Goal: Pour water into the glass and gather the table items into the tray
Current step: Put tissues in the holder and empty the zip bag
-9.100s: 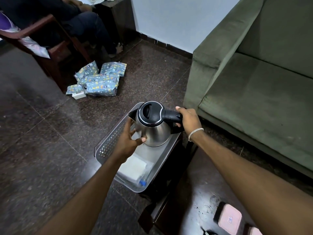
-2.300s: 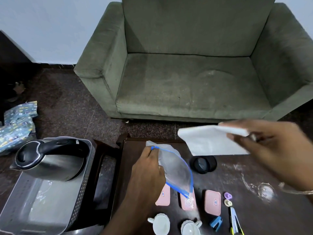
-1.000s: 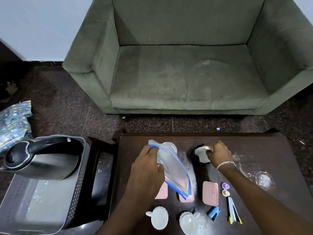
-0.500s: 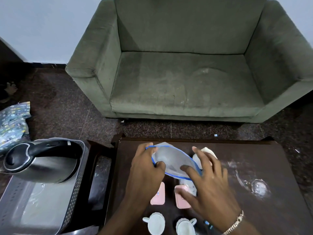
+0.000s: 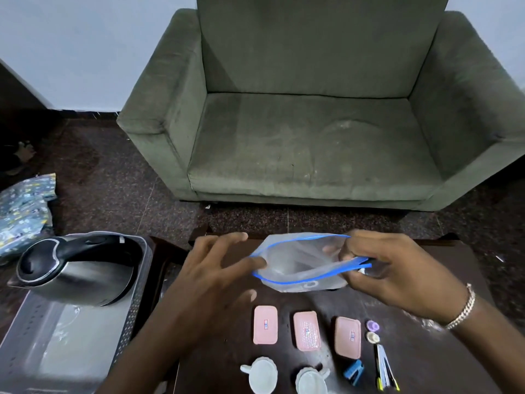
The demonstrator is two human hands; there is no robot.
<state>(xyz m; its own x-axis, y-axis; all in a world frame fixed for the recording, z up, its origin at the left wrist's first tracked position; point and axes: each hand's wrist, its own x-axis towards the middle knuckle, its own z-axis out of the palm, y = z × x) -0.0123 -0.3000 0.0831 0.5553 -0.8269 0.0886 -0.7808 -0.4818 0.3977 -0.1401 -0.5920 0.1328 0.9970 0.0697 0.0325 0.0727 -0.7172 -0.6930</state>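
A clear zip bag (image 5: 298, 265) with a blue rim hangs just above the dark table (image 5: 443, 365), its mouth pulled wide. My right hand (image 5: 397, 274) pinches the right end of the rim. My left hand (image 5: 216, 274) has its fingers spread, and one fingertip touches the left end of the rim. At the left, the grey perforated tray (image 5: 133, 317) holds the steel kettle (image 5: 76, 274) with its black lid and handle. The bag hides whatever stands behind it on the table.
Three pink lidded boxes (image 5: 306, 331) lie in a row below the bag. Two white cups (image 5: 262, 375), a small blue item (image 5: 353, 372), pens (image 5: 385, 371) and two small round caps (image 5: 372, 331) sit near the front edge. A green sofa (image 5: 306, 149) stands behind; patterned packets (image 5: 22, 206) lie on the floor.
My right hand has taken the right end of the bag's rim and drawn the mouth wide. My left hand has loosened its grip and spread its fingers.
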